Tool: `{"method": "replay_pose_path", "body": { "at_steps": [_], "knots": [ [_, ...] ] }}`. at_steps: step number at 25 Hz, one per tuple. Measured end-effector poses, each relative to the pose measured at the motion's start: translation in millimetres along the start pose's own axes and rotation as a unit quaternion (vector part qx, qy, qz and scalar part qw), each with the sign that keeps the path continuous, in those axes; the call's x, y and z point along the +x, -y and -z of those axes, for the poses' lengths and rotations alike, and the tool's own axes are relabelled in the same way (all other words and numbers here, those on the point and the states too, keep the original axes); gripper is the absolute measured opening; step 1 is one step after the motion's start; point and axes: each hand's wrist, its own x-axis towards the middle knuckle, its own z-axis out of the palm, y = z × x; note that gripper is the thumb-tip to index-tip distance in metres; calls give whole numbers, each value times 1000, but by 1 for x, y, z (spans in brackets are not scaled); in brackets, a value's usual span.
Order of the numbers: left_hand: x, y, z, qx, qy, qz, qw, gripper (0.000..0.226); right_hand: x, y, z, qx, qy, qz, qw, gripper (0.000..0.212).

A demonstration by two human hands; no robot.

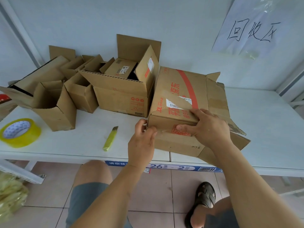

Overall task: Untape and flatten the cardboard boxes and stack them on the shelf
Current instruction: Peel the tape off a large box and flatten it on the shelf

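Left of the red-striped box, bare shelf runs to the knife and the tape roll. An open carton crowds its far-left side. Right of the box, the shelf lies open to the corner.

A large red-printed cardboard box lies on the white shelf. The right hand grips the box's near top edge, fingers over the top face, thumb pressed on the front face beside a red stamp. The left hand pinches clear tape at the box's near left corner, just beside the right thumb. Left of the left fingers lie a yellow utility knife and, farther left, a yellow tape roll. Beyond the fingers stand several open cardboard boxes.
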Motion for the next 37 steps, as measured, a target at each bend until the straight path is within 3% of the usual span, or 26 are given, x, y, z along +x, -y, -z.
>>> {"method": "replay_pose_path", "body": {
  "at_steps": [6, 9, 13, 18, 22, 24, 26, 27, 28, 29, 31, 33, 35, 37],
  "knots": [
    [-1, 11, 9, -27, 58, -24, 998, 11, 1, -1, 2, 5, 4, -2, 1000, 90],
    [-5, 2, 9, -95, 57, 57, 992, 10, 0, 0, 2, 11, 7, -4, 1000, 91],
    [0, -15, 3, -163, 13, 155, 974, 28, -2, 1, 3, 10, 4, -4, 1000, 92],
    [0, -17, -1, -190, -22, 168, 967, 17, -5, 4, 4, 29, -4, -7, 1000, 89],
    [32, -40, 24, -159, -56, 50, 984, 18, -23, -7, 27, 216, -33, -69, 973, 75],
    [67, -70, 48, -121, -78, -85, 986, 18, -36, -13, 27, 406, -59, -80, 909, 62],
    [92, -101, 57, -15, -48, -228, 972, 15, -50, -13, 8, 586, -59, -95, 803, 37],
    [94, -109, 55, 49, -16, -277, 959, 13, -56, -11, -6, 624, -43, -106, 773, 29],
    [91, -110, 50, 89, 14, -307, 947, 12, -62, -10, -17, 626, -27, -106, 772, 31],
    [83, -101, 43, 109, 41, -317, 941, 11, -66, -12, -25, 601, -17, -93, 794, 44],
    [75, -77, 37, 113, 67, -309, 942, 9, -60, -23, -26, 475, -72, -65, 875, 82],
    [77, -65, 41, 102, 97, -287, 948, 11, -44, -29, -16, 291, -169, 31, 941, 90],
    [82, -66, 50, 66, 134, -262, 954, 23, -25, -22, -6, 133, -229, 217, 939, 72],
    [86, -71, 63, -29, 187, -178, 966, 44, -6, -16, -2, 65, -230, 321, 916, 57]
  ]
}}
